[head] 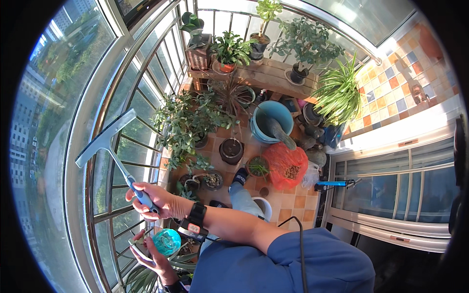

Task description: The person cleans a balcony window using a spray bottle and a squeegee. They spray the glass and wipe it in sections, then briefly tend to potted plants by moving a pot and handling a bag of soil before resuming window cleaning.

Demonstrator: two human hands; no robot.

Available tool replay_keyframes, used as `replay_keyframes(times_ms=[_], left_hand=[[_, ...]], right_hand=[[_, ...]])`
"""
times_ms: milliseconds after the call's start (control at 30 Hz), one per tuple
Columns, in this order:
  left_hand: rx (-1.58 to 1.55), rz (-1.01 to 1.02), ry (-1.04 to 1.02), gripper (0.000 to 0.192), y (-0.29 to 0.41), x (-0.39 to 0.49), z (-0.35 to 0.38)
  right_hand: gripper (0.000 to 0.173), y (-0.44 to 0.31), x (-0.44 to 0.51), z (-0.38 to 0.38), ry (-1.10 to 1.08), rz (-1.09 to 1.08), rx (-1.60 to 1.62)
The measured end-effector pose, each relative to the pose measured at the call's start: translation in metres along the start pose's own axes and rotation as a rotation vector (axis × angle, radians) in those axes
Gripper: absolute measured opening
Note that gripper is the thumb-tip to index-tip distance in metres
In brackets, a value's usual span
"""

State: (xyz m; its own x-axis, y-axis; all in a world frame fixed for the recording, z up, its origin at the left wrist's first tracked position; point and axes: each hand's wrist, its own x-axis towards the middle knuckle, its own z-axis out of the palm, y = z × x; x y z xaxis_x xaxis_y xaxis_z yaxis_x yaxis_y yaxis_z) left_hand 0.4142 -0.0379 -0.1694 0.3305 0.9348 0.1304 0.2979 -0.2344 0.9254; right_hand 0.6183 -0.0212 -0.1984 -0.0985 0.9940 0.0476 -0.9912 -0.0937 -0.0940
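Note:
My right hand (154, 201) grips the blue-grey handle of a window squeegee (110, 141), whose wide head is raised in front of the window glass (55, 121) and metal railing. Below it in the picture, at lower left, my left hand (155, 258) curls around a thin white part. That part appears to be the head of a spray bottle. A round turquoise container (166, 242) of clear plastic, with liquid in it, touches or adjoins this hand; exactly how the two join cannot be told.
Potted plants (231, 150) stand on the tiled floor and along a wooden bench (271, 75). A blue bucket (278, 117) holds a long gourd-like vegetable, near a red plastic bag (287, 164). Metal railing (128, 216) runs along the window. A sliding door (388, 183) is at right.

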Motion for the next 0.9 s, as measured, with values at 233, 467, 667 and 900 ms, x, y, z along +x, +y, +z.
replay_keyframes(times_ms=[233, 467, 667, 900], left_hand=[[-0.083, 0.035, -0.020, 0.030, -0.021, -0.001, -0.004], [-0.156, 0.019, -0.102, 0.032, -0.031, 0.008, -0.011], [-0.210, 0.061, -0.144, 0.030, -0.024, 0.020, 0.000], [-0.299, 0.156, -0.274, 0.040, 0.004, 0.035, 0.007]], right_hand=[[0.047, 0.012, -0.005, -0.004, 0.008, 0.040, -0.071], [0.048, 0.014, -0.021, 0.001, 0.049, -0.011, -0.091], [0.054, 0.006, -0.033, 0.021, 0.148, -0.016, -0.226], [0.065, -0.004, -0.041, 0.020, 0.312, -0.098, -0.420]])
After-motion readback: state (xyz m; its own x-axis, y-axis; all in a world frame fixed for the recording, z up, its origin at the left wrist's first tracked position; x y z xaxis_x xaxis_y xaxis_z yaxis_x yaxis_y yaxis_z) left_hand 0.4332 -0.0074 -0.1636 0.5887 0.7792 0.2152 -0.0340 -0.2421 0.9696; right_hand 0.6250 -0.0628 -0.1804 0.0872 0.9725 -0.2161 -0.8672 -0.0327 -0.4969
